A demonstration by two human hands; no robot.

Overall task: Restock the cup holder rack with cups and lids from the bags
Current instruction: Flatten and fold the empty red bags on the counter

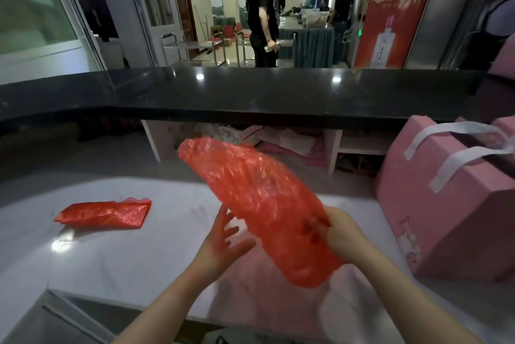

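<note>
Fingers of the right hand (pixel 341 232) were curled round the lower part of the long red bag (pixel 259 204), gripping it through the plastic, while the left hand (pixel 223 240) was spread wide, its fingers straight and just touching or nearly touching the bag's underside. The bag was held in the air above the white counter (pixel 145 257), its long axis slanting from the near right up toward the far left, where its closed end pointed at the dark upper ledge (pixel 250 93). Its contents could not be made out. A second, flat red bag (pixel 104 214) lay near the counter's left edge, well apart. Judging by this, the left hand was nearer the free length and better placed to steady or open it.
</note>
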